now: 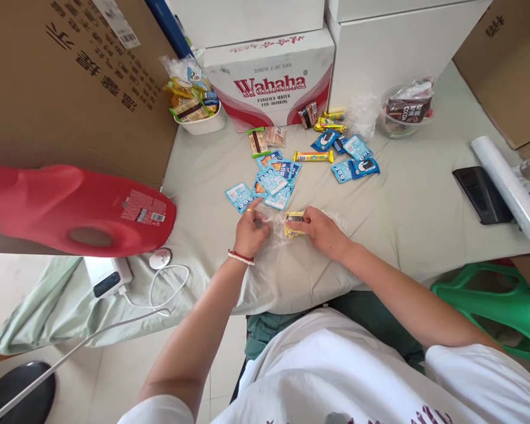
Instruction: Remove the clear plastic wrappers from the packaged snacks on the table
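My left hand [251,227] pinches the edge of a clear plastic bag [265,282] that lies spread at the table's front edge. My right hand [322,232] grips a small yellow snack packet [294,219] with a dark label, over the bag's opening. Just beyond my left hand lies a loose pile of light-blue snack packets [272,179]. Farther right are more blue packets [357,169], and a yellow wrapped bar [313,156] lies between the two groups. Whether anything is inside the bag I cannot tell.
A white tub [205,122] of snacks and a Wahaha carton [269,82] stand at the back. A clear bowl [397,126] holds packets at right. A red jug [83,206] lies left, near a power bank [108,277] with a cable. A plastic-wrap roll [510,185] lies right.
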Available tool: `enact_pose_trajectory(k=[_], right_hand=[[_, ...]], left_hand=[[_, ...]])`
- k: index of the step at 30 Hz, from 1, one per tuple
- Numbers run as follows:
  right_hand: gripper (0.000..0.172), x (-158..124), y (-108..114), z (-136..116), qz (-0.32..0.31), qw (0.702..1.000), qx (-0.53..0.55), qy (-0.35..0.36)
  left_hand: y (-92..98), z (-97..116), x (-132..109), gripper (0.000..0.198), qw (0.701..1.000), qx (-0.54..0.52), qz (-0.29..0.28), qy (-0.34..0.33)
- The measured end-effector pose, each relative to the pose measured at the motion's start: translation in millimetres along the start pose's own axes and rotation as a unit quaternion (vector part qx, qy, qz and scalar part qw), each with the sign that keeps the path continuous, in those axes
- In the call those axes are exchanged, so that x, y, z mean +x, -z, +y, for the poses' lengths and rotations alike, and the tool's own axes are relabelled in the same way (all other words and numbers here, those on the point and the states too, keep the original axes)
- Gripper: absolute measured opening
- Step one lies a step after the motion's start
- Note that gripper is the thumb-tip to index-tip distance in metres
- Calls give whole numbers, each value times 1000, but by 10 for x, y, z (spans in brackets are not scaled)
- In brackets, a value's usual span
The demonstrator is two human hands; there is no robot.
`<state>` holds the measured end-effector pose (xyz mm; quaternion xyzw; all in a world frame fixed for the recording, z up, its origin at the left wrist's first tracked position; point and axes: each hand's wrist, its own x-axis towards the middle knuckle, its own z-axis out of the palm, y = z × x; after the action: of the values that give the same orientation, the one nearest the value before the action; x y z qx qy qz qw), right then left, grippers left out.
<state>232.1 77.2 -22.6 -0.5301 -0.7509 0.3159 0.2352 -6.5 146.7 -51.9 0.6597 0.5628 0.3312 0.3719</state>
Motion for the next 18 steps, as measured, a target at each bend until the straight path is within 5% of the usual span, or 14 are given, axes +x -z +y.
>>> enact_pose_trajectory(k=[2, 4, 8, 12, 14, 18], right_hand=[[28, 7, 15, -18, 15, 999, 24, -24], [28, 9, 28, -30, 24, 998, 40, -33], [29, 19, 37, -34, 19, 996, 69, -54], [28, 28, 9, -31, 20, 996, 69, -50], [25, 26, -15, -29, 22, 997, 57, -38], [22, 23, -44, -22, 32, 998, 51, -29]], left_hand=[[19, 57, 53, 27, 999, 16, 21, -25], [93, 128, 59, 9, 994, 36, 41, -90], [350, 226, -91, 18, 964, 128, -44, -229], [481, 151, -320, 22, 945, 202, -158, -201], [407, 85, -404, 36, 960, 220, -119, -125], [118, 46, -509, 41, 953, 292, 82, -27]])
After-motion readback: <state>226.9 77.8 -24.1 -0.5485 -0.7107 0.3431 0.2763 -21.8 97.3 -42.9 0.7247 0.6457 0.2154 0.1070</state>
